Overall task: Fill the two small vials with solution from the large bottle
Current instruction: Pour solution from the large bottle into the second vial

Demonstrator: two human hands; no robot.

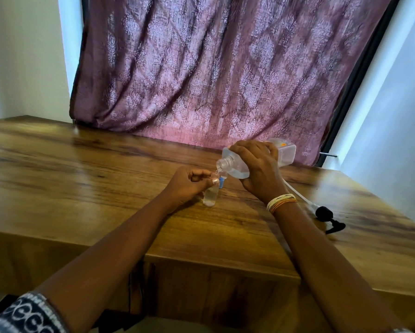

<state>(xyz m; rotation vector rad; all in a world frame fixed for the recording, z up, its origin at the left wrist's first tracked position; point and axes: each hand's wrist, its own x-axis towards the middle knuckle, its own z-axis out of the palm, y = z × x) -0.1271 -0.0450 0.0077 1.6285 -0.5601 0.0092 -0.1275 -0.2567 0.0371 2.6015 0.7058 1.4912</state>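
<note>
Wooden table (81,169) before purple curtain (201,68); left hand (187,186) gripping vial (210,195), right hand (259,169) gripping tilted bottle (237,164)

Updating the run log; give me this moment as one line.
step: pouring | right hand: tilts large bottle | left hand: steadies vial on table | pump cap: off, lying right

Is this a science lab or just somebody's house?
Probably a room in a home, not a lab. A patterned purple curtain hangs behind a wooden table, with plain walls around. The right hand tips a large bottle by hand.
</note>
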